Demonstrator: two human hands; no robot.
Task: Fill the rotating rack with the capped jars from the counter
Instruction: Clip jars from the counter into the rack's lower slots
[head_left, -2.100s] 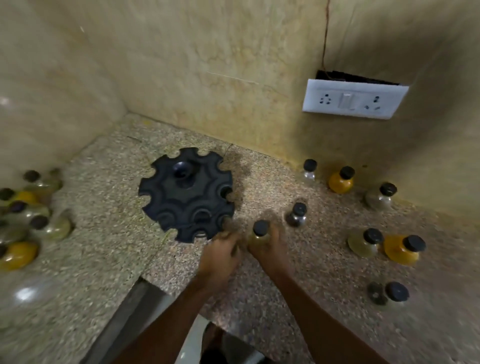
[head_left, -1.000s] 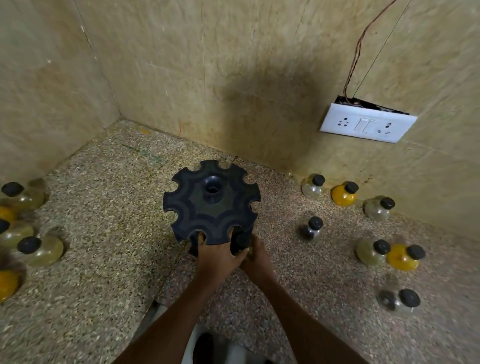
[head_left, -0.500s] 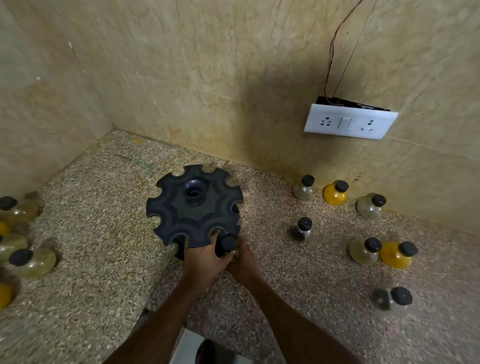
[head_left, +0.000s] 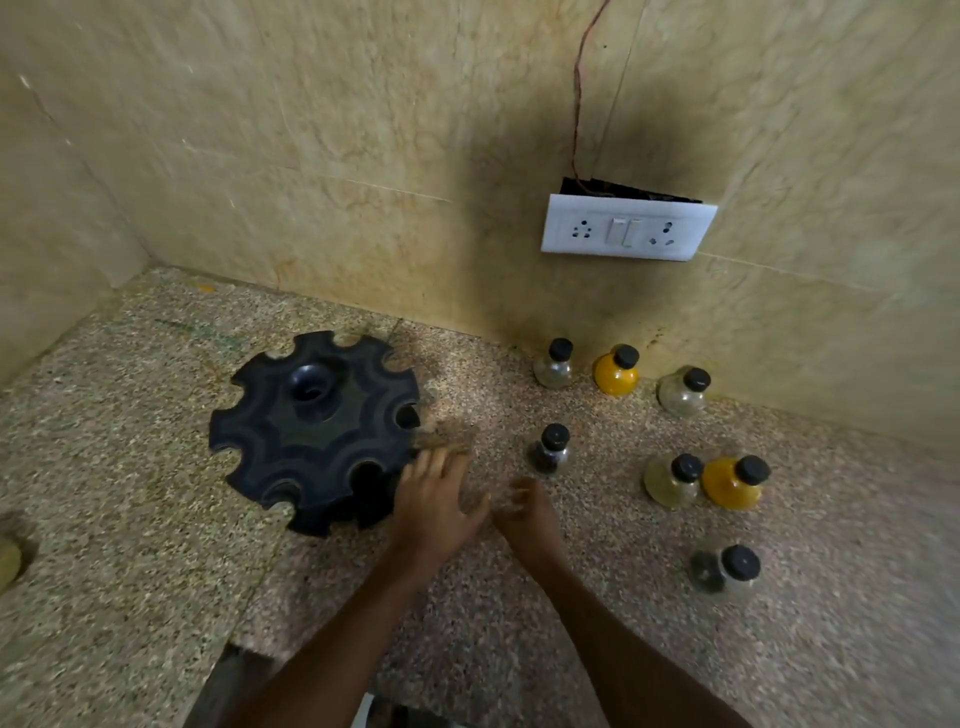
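The black rotating rack (head_left: 317, 431) stands on the speckled counter, left of centre, with notched slots around its rim. My left hand (head_left: 434, 499) hovers at the rack's right front edge with fingers spread, holding nothing. My right hand (head_left: 524, 512) is just beside it, fingers loosely curled and empty. A dark capped jar (head_left: 550, 452) stands a little beyond my right hand. The front slot next to my left hand is dark, and I cannot tell whether a jar sits in it.
More black-capped jars stand to the right: a clear one (head_left: 555, 364), a yellow one (head_left: 616, 371) and a pale one (head_left: 683, 392) along the wall, then a pale jar (head_left: 670, 480), an orange jar (head_left: 735, 483) and a dark jar (head_left: 724, 571). A socket plate (head_left: 626, 231) is on the wall.
Both hands have come off the rack's front slot and shifted right. The jar my right hand was pushing into the slot is no longer held.
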